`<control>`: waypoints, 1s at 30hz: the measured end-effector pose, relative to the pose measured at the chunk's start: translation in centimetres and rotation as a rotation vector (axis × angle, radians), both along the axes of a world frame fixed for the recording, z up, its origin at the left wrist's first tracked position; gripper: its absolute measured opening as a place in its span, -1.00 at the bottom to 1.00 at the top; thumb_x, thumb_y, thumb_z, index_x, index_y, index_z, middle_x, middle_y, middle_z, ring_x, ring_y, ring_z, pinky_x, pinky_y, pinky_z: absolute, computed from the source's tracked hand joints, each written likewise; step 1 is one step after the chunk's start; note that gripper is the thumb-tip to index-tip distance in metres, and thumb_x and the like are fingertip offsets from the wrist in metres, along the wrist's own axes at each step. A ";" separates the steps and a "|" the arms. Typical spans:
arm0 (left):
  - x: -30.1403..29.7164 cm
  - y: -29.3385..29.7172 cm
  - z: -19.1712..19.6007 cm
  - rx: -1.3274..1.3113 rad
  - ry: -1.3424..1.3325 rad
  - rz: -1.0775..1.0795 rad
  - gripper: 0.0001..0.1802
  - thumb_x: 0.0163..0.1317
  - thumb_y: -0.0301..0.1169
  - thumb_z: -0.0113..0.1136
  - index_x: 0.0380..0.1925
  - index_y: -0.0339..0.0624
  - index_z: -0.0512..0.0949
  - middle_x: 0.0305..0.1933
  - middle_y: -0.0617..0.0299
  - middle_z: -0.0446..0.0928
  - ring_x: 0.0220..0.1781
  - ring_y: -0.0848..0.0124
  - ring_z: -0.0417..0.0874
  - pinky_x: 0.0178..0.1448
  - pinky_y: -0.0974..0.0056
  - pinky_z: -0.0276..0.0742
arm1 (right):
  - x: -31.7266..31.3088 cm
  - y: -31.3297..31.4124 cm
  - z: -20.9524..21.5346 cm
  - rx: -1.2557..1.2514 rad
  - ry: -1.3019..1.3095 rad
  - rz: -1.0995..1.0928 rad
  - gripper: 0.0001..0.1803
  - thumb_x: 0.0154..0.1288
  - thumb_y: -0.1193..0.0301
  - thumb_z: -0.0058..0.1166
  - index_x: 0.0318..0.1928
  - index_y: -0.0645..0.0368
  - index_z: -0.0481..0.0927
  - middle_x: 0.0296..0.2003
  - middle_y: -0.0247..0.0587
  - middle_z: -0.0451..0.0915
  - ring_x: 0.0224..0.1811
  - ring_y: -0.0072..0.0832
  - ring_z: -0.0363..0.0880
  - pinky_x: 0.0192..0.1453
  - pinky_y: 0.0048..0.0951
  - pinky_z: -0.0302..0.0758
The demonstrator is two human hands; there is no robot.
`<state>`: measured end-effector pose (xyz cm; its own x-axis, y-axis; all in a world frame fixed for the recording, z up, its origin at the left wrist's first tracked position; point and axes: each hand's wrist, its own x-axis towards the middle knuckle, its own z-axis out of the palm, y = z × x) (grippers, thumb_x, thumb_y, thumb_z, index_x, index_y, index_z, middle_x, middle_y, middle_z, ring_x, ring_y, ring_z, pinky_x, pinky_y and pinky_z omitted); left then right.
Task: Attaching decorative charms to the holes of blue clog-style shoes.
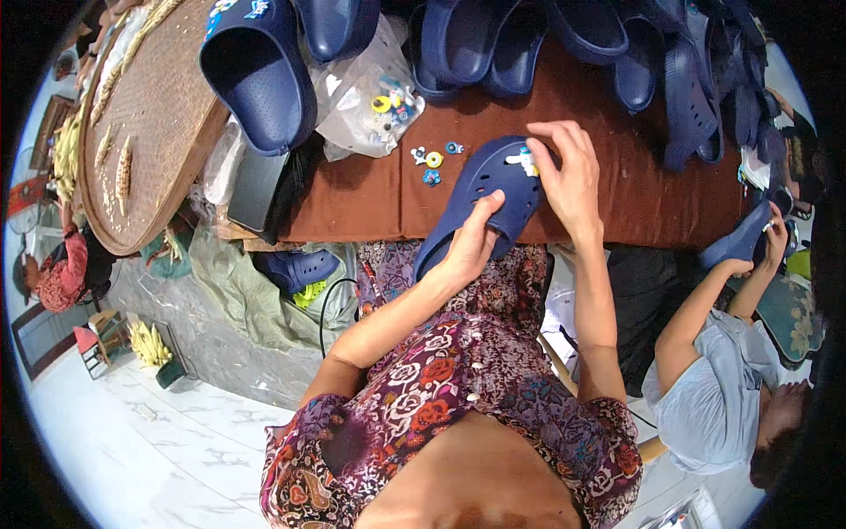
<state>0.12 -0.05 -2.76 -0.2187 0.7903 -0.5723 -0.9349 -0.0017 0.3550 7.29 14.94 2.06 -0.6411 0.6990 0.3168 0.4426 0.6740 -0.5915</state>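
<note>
A navy blue clog (458,207) with holes in its upper is tilted over the table's near edge, toe pointing away. My left hand (473,242) grips it by the side and opening, thumb on top. A white cartoon shoe charm (523,161) sits on the toe. At that toe is my right hand (571,172), thumb beside the charm and fingers stretched apart from it, holding nothing that I can see. Left of the clog, several loose shoe charms (432,160) lie on the brown cloth (352,198).
A clear plastic bag (366,97) of charms stands behind the loose ones. Several navy clogs (264,88) line the far side. At left are a round woven tray (145,115) with corn cobs and a dark box (264,189). On the right, another person (714,379) holds a blue clog (740,238).
</note>
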 end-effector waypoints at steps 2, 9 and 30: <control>0.2 -0.1 -0.2 -0.020 0.009 -0.013 -0.46 0.28 -0.24 0.27 0.18 -0.24 0.40 0.19 0.16 0.49 0.21 0.37 0.50 0.37 0.21 0.35 | -1.6 1.2 -0.6 0.027 -0.061 0.148 -0.80 0.25 0.37 0.17 -0.12 0.11 0.63 -0.21 -0.19 0.59 -0.08 -0.16 0.54 0.03 -0.19 0.45; -0.8 0.0 -1.4 0.083 -0.083 -0.028 -0.53 0.25 -0.38 0.31 0.14 -0.25 0.45 0.08 0.22 0.55 0.11 0.42 0.54 0.31 0.27 0.40 | -8.6 2.3 -4.7 0.004 -0.368 0.562 -0.79 0.12 0.38 0.26 -0.26 0.15 0.55 -0.27 -0.14 0.57 -0.12 -0.09 0.58 -0.08 -0.09 0.48; -1.3 0.6 -1.6 0.020 -0.104 -0.111 -0.88 -0.02 -0.61 0.18 -0.42 -0.31 0.62 -0.28 0.14 0.66 -0.14 0.30 0.64 0.19 0.19 0.45 | 5.8 0.3 -1.7 -0.148 0.018 0.043 -0.84 0.14 0.52 0.21 -0.22 0.20 0.62 -0.31 -0.19 0.59 -0.21 -0.21 0.61 -0.10 -0.31 0.50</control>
<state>-1.14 0.52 -4.39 -0.0699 0.8180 -0.5709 -0.9616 0.0971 0.2568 13.10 15.23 0.39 -0.6669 0.7108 0.2239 0.4034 0.5970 -0.6934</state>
